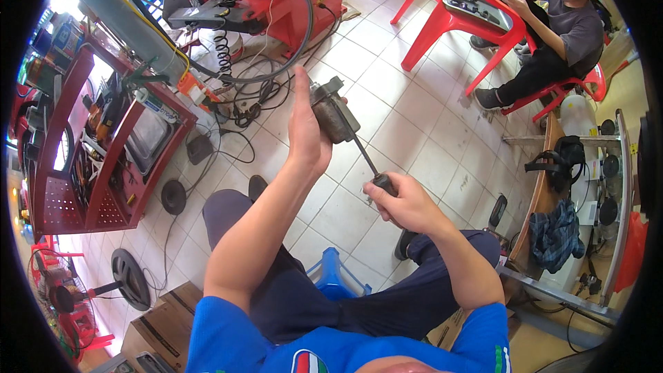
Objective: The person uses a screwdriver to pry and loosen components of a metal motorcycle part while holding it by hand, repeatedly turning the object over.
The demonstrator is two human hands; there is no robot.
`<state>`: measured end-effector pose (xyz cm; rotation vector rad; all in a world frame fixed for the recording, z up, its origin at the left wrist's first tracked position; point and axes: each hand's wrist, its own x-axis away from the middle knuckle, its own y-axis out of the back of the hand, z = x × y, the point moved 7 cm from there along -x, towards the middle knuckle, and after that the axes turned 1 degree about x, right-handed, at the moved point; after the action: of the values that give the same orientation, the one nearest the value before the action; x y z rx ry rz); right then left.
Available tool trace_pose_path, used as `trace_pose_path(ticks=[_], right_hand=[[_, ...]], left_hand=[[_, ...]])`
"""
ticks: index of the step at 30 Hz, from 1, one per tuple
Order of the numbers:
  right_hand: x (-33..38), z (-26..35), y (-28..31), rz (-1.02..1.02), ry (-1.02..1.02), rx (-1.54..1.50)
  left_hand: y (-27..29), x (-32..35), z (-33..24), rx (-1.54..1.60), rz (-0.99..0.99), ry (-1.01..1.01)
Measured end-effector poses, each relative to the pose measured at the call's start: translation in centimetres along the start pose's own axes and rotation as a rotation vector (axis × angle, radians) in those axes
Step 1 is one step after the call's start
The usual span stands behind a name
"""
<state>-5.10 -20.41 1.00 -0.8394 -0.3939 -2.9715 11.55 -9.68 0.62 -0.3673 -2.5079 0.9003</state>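
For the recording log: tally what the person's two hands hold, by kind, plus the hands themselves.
Small motors: 1, the grey motor in the left hand
Screwdrivers: 1, the screwdriver in the right hand
Hands: 2
Total: 4

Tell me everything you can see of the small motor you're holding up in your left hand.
The small motor is a stubby, dull grey-brown metal cylinder, grimy or rusty-looking, with a darker bracket-like cap at its upper end. It is held raised and tilted above the tiled floor, gripped from the left by the left hand. A screwdriver with a thin dark shaft meets its lower end; the right hand grips the handle. Finer detail is too small to tell.
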Motion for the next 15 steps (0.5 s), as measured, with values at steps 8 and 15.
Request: trace_pose_path(ticks=[8, 15], right_hand=[[-0.2, -0.3, -0.4, -0.060, 0.376, -0.106], [0.8, -1.5, -4.0, 0.329, -0.058, -0.214]], left_hand=[[0.3, -0.1, -0.7, -0.061, -0.051, -0.057], [0.3, 0.5, 0.0, -0.090, 0.012, 0.051]])
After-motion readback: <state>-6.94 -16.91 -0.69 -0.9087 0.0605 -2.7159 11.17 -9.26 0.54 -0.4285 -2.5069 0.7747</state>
